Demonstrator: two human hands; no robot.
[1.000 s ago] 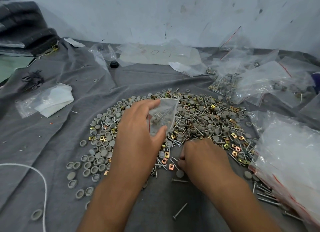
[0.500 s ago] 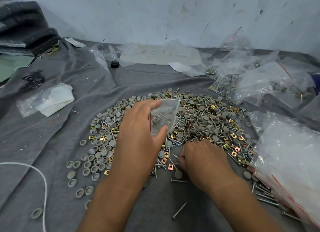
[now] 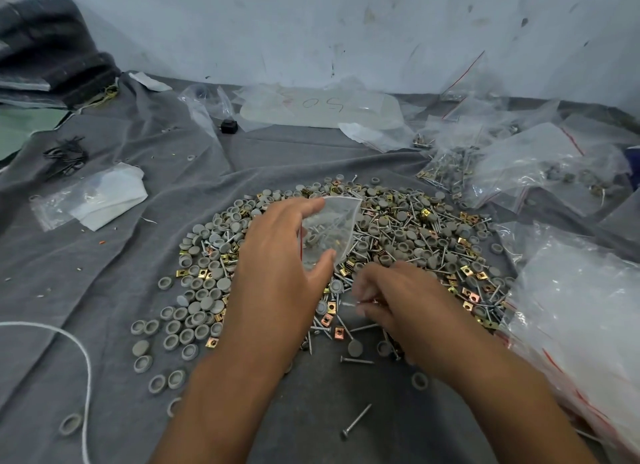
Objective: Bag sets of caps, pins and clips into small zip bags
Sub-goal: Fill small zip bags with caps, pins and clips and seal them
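A wide heap of grey round caps, thin metal pins and brass square clips lies on a grey cloth. My left hand holds a small clear zip bag upright over the heap, between thumb and fingers; a few parts show inside it. My right hand is just right of and below the bag, its fingers curled and pinching thin pins. The right fingertips are blurred.
A stack of empty zip bags lies at the right. Filled bags are piled at the back right. A white cord curves at the left, near a bag with white paper. Loose pins lie close to me.
My right hand has lifted off the heap with pins pinched in its fingers and moved slightly toward the bag. My left hand and the bag have stayed in place.
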